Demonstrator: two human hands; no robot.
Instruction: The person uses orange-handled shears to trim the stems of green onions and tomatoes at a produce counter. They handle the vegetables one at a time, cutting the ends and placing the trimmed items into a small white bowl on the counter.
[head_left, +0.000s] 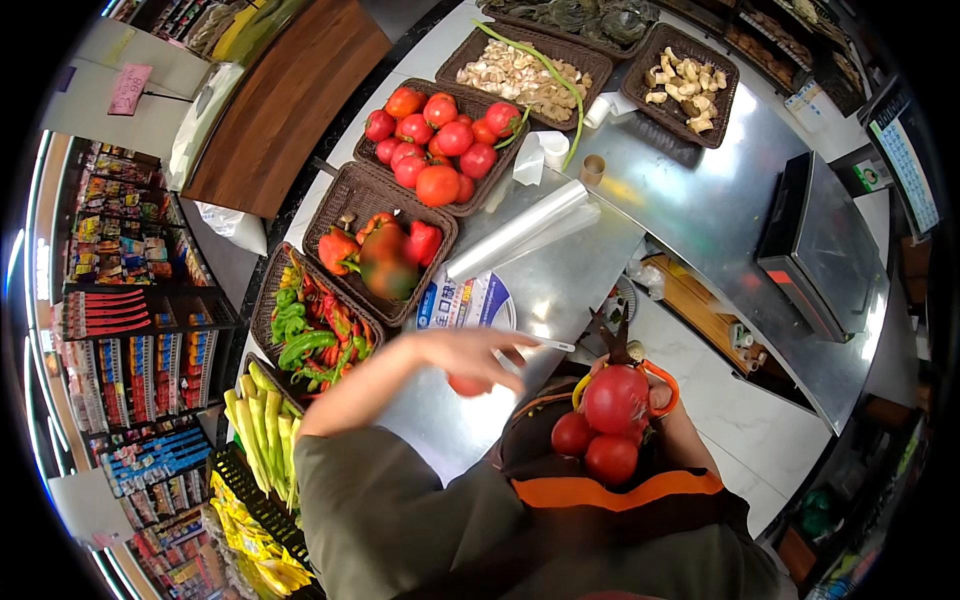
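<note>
My left hand (480, 360), blurred with its fingers apart, is over the steel worktop; a red tomato (469, 385) shows partly beneath it, and whether they touch cannot be told. My right hand (660, 390), largely hidden, is shut on scissors (664, 375) with orange and yellow handles and dark blades pointing away from me. Several tomatoes (616, 399) are clustered in front of that hand and my dark apron; what supports them is unclear. A blurred red-green round thing (390, 259) appears over the wicker basket of peppers (319, 214).
Wicker baskets hold tomatoes (437, 146), chillies (322, 337), garlic (517, 71) and mushrooms (690, 86). A roll of clear plastic film (517, 232) lies beside a printed sheet (469, 300). Pale green stalks (262, 435) stand at left; a black device (817, 247) is at right.
</note>
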